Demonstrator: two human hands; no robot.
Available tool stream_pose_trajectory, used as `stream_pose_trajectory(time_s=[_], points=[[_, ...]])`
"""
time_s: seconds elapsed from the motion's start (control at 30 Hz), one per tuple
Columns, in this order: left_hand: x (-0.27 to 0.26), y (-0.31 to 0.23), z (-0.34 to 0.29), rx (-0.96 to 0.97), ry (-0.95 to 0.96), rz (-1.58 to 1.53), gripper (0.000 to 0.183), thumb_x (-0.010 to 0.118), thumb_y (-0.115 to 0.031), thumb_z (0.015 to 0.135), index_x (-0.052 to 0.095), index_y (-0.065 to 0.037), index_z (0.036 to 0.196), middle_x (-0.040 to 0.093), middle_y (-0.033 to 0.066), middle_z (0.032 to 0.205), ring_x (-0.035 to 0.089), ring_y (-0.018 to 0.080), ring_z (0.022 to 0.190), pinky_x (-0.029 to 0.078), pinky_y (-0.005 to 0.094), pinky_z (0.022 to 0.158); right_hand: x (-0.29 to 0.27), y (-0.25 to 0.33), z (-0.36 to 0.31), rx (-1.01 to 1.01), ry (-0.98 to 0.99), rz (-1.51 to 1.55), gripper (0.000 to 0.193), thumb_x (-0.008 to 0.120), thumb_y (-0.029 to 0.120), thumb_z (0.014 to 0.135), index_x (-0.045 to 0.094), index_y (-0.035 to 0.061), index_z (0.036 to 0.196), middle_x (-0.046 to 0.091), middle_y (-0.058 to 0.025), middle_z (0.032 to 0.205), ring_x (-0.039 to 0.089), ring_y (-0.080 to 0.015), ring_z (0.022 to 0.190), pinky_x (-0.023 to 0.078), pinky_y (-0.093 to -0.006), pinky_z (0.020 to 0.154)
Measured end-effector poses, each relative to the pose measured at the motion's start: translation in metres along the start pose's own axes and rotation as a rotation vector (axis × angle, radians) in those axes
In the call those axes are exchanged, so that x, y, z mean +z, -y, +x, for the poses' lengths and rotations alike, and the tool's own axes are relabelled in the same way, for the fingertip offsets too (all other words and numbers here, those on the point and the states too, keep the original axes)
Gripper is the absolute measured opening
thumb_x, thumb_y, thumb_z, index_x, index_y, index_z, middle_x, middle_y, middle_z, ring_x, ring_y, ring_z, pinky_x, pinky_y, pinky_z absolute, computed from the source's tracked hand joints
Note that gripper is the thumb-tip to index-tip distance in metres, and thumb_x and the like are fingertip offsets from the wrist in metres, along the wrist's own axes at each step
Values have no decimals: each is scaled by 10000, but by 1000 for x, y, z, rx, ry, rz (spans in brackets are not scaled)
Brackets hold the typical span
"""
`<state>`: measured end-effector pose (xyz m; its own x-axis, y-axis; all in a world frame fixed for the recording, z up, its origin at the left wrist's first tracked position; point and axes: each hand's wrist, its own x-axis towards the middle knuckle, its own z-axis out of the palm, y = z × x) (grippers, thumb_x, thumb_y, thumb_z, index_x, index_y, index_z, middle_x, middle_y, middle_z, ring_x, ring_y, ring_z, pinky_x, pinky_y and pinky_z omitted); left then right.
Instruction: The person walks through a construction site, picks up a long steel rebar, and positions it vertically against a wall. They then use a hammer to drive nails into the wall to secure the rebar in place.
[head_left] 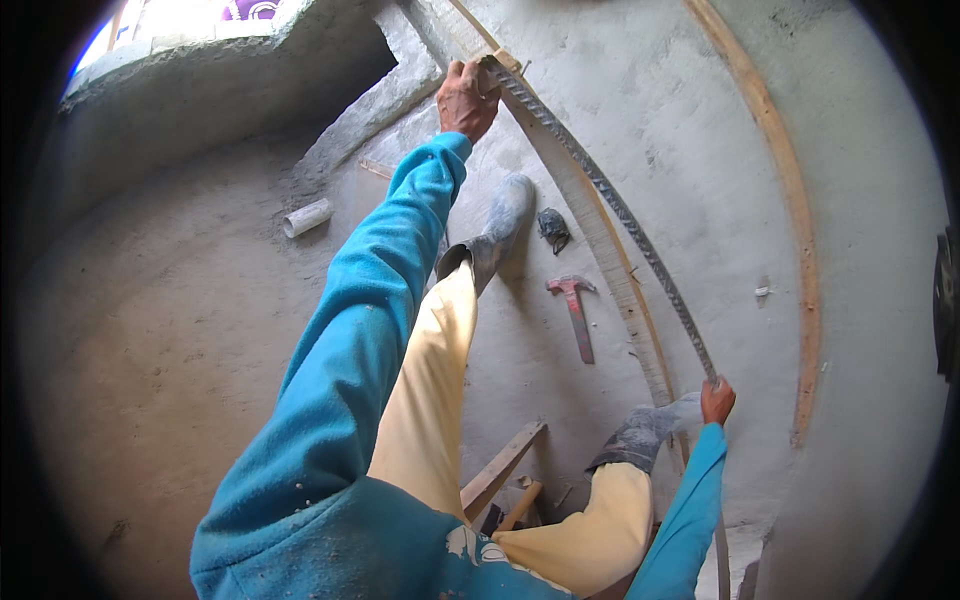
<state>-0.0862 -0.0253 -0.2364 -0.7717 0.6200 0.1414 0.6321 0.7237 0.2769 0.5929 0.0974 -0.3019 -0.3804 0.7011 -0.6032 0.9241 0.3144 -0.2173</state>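
Note:
A long, dark grey ribbed rebar [620, 205] runs diagonally from the upper middle to the lower right. At its far end my left hand [467, 102] is closed around it, beside a small wood piece with a nail sticking out. My right hand [717, 402] is closed on the near end, by my right boot [655, 425]. Just left of the rebar and along it lies a wooden board [590, 225] on the floor. Between that board and my left boot [505, 215] lies a red hammer [574, 315], with a dark crumpled lump [553, 230] beyond its head.
Another long wooden strip [775, 150] lies to the right on the grey concrete floor. A short white pipe [308, 218] is on the left. Near my legs are a wood offcut [505, 468] and a wooden tool handle [520, 506]. A rough concrete edge [360, 120] borders a dark opening.

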Motion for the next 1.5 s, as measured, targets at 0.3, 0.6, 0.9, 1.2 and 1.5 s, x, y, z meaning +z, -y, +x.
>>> stream_pose_trajectory(time_s=[0.3,0.6,0.9,1.2,1.5], points=[[-51,-47,-44,196,302,-38,359,605,-68,765,610,-104,1122,503,133,998,560,309,965,510,419,764,-212,-3,-245,159,-38,-302,321,673,325,702,633,7,682,591,-242,625,587,-470,640,424,-540,572],[-70,-75,0,-12,356,-249,586,595,8,755,445,-66,1317,534,177,999,561,363,962,506,429,793,-313,162,-348,468,87,-378,222,656,267,688,664,47,663,633,-197,624,637,-399,618,498,-490,605],[-165,98,-17,-297,322,-366,397,686,-103,714,575,-48,1092,540,197,976,547,387,925,457,459,820,-333,327,-356,632,188,-348,295,677,326,671,720,53,774,668,-209,714,661,-400,729,520,-483,699],[-250,197,-70,-557,350,-410,402,725,-53,671,606,-50,1055,572,184,1017,557,380,998,458,445,874,-380,447,-308,520,129,-384,321,695,313,675,709,9,779,678,-206,749,673,-375,747,518,-458,704],[-274,197,-82,-764,278,-469,425,751,-107,666,617,-50,1066,589,175,1044,567,352,1022,454,418,918,-413,518,-249,350,87,-125,325,686,293,766,642,-21,694,619,-153,594,632,-263,557,484,-410,562]])
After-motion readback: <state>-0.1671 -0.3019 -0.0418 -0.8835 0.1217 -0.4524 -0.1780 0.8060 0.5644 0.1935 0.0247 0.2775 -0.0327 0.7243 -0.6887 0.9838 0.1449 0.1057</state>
